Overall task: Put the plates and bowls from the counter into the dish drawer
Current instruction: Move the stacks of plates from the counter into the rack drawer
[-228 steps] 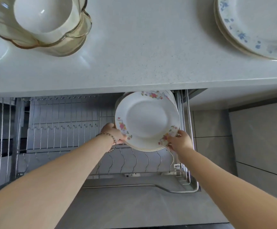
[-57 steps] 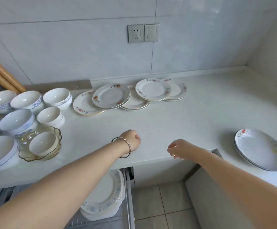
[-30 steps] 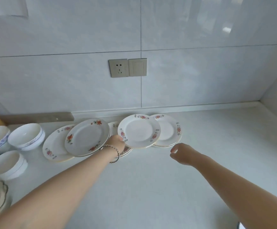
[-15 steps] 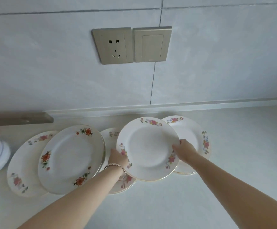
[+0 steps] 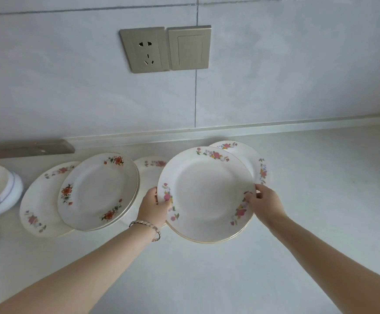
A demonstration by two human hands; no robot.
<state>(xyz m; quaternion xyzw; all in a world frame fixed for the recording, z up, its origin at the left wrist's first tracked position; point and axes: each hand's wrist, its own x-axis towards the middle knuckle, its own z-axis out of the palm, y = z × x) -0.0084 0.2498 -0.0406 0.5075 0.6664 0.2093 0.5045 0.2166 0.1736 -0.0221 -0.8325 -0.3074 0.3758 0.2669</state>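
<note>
plates (image 5: 204, 196) below the socket (image 5: 144, 49): the left hand (image 5: 153, 206) and right hand (image 5: 265, 203) pinch opposite rims; the person should keep them level while lifting clear.

bright, soft, even light fills the view, with no single source showing. faint shadows lie under the plates (image 5: 204, 193) on the counter (image 5: 320, 200). wall tiles (image 5: 71, 91) look slightly washed out. wide-angle bending curves the edges, and detail is mildly soft.
</note>
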